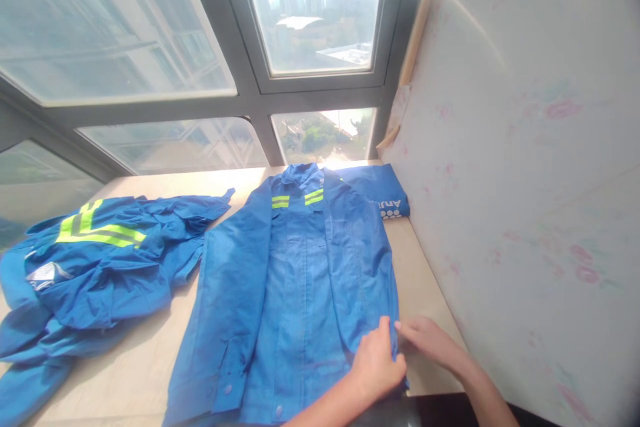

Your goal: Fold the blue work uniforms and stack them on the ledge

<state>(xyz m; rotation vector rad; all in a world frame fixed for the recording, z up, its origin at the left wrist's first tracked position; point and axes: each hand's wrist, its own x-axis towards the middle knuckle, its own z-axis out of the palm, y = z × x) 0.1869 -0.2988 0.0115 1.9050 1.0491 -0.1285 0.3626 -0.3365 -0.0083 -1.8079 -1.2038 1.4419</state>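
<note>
A blue work jacket [305,280] lies spread front up, collar toward the window, with yellow-green reflective strips on its chest. Both its sleeves are laid down over the front panels. My left hand [379,361] is closed on the jacket's right-hand edge, near the lower sleeve. Just beside it, my right hand [427,341] pinches at the same edge from the outer side; some of its fingertips are hidden by the cloth.
Another blue jacket [120,267] with reflective strips lies crumpled at the left. Folded blue cloth with white lettering [385,190] sits behind the spread jacket's shoulder, against the flowered wall [525,180]. Grey-framed windows [320,83] rise behind the pale ledge [425,260].
</note>
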